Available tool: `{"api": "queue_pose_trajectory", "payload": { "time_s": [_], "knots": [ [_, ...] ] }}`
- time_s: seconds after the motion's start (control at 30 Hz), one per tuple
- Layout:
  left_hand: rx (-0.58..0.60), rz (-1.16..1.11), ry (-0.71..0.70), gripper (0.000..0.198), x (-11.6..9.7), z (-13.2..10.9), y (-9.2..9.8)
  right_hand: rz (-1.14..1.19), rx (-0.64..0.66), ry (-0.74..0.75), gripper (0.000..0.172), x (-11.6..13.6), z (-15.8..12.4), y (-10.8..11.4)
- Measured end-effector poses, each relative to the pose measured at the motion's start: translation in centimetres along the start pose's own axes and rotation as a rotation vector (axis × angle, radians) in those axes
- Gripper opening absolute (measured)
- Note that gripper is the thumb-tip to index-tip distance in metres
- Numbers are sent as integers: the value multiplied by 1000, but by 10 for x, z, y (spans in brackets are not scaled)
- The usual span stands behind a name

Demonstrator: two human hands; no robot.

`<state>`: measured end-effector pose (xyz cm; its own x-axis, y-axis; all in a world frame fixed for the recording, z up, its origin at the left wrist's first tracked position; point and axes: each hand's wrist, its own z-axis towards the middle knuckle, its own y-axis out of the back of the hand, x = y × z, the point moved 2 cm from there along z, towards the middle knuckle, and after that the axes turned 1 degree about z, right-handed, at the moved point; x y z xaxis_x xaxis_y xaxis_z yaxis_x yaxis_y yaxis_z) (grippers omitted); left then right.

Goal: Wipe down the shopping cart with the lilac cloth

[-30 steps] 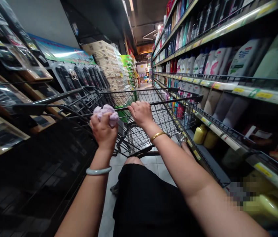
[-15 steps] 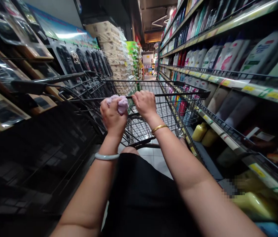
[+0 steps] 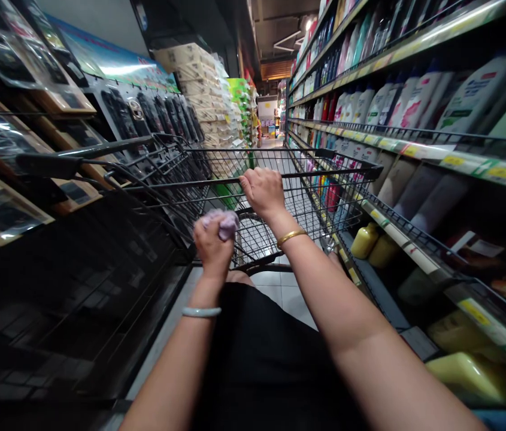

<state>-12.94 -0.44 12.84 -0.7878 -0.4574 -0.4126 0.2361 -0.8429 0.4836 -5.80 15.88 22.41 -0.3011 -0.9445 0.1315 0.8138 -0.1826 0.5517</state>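
A black wire shopping cart (image 3: 300,206) stands in front of me, its handle bar (image 3: 172,182) running across the view. My right hand (image 3: 263,191), with a gold bangle at the wrist, is closed around the bar near its middle. Lower and to the left, my left hand (image 3: 214,244) is closed on a crumpled lilac cloth (image 3: 227,226), part of which bulges out between thumb and fingers. That hand is off the bar, on the near side of it. A pale bangle circles the left wrist.
Shelves of bottles (image 3: 382,105) line the aisle's right side, with yellow bottles (image 3: 364,239) low down. Packaged goods hang on a rack (image 3: 145,114) at the left, before stacked cartons (image 3: 199,84). Tiled floor (image 3: 275,284) shows under the cart.
My left hand has come down and slightly right, away from the handle bar, with the lilac cloth still in it. The right hand keeps its hold on the bar.
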Motion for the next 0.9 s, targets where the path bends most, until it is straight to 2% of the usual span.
{"api": "queue_pose_trajectory", "payload": {
  "time_s": [0.07, 0.13, 0.2, 0.3, 0.4, 0.43, 0.5, 0.6, 0.67, 0.7, 0.77, 0.8, 0.9],
  "knots": [
    [-248, -52, -60, 39, -3, 30, 22, 2, 4, -8, 58, 0, 0, -1],
    [-305, -47, -86, 39, -4, 43, 29, 9, 11, -14, 59, 0, 0, -1],
    [-199, -8, -99, 37, -2, 33, 19, 17, 14, -15, 59, 1, 0, 0],
    [83, 5, -138, 33, 4, -9, -9, 16, 8, -10, 58, 1, 0, 2],
    [89, -20, -123, 32, 8, -34, -19, 5, 1, -1, 57, 1, -1, 2],
    [52, -22, -105, 33, 8, -31, -15, 2, 2, 2, 57, 1, -1, 2],
    [-55, -22, -81, 34, 5, -12, 2, -4, 3, 3, 56, 1, -1, 2],
    [-338, -34, -125, 35, 1, 33, 37, -13, 11, -4, 53, 1, -1, 2],
    [-394, -26, -122, 38, 2, 53, 48, -15, 22, -10, 53, 1, -1, 3],
    [-372, -10, -102, 38, 4, 56, 48, -15, 26, -12, 53, 1, -1, 3],
    [-256, 32, -50, 34, 11, 45, 37, -12, 27, -14, 54, 2, -1, 3],
    [-160, 57, -28, 32, 15, 33, 28, -10, 25, -13, 55, 2, -1, 3],
    [0, 44, -58, 32, 20, -19, -4, -6, 16, -8, 55, 2, -1, 3]
  ]
}}
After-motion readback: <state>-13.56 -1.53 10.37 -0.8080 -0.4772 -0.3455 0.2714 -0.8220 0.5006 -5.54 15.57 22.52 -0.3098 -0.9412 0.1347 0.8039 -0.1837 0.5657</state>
